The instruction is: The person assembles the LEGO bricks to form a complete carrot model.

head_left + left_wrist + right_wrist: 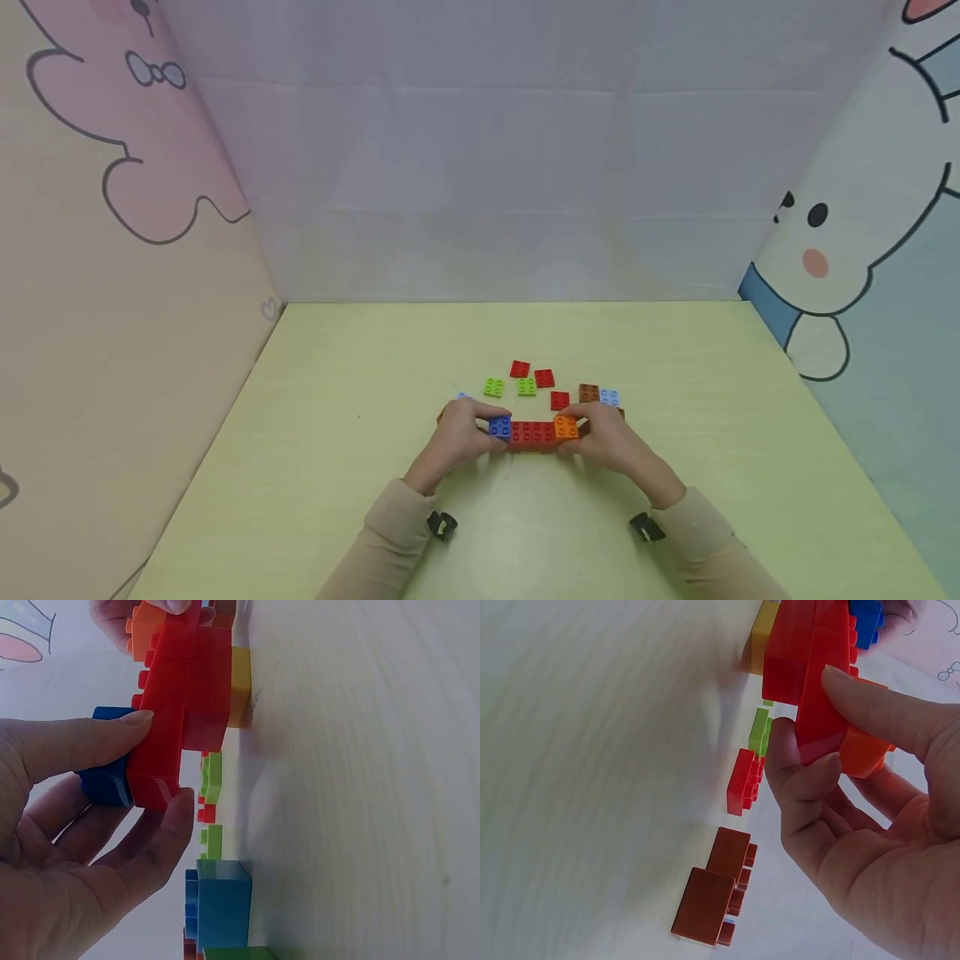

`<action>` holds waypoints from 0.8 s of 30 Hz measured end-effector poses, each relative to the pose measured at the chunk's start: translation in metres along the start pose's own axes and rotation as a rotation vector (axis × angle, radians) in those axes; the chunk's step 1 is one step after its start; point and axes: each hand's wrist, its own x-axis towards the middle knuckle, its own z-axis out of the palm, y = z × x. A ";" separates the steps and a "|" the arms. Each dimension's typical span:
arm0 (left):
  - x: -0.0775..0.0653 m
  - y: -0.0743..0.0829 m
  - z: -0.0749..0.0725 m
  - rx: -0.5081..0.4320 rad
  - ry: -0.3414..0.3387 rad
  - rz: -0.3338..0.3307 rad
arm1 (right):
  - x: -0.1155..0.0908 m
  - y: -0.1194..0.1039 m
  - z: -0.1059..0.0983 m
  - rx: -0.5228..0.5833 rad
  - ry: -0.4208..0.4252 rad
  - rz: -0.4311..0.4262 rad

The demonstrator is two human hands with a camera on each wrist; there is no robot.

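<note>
Between both hands stands a joined build of toy building bricks. Its top layer is a long red row [532,434], with a blue brick [499,428] on the left end and an orange brick [566,428] on the right end. Beneath the row, the left wrist view shows another red brick [208,690] over a yellow brick [241,686] at the tabletop. My left hand [457,435] pinches the left end, thumb across the red side by the blue brick. With thumb and fingers, my right hand [611,439] grips the opposite end at the orange brick.
Behind the build lie loose red bricks [559,401] and lime-green bricks [493,387]. Brown [588,392] and light blue bricks [609,397] sit beyond the right hand. A blue brick [223,904] stands near the left hand. A wall [480,192] rises behind the table.
</note>
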 end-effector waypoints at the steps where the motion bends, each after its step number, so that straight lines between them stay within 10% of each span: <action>1: -0.001 0.000 0.000 -0.004 -0.002 -0.001 | 0.000 0.000 0.000 0.000 -0.001 0.000; 12: -0.008 -0.004 -0.001 0.047 0.007 0.120 | 0.001 -0.002 -0.002 -0.019 -0.018 0.002; 24: -0.017 -0.014 -0.035 0.080 0.118 0.171 | 0.000 0.001 -0.003 -0.026 -0.026 0.011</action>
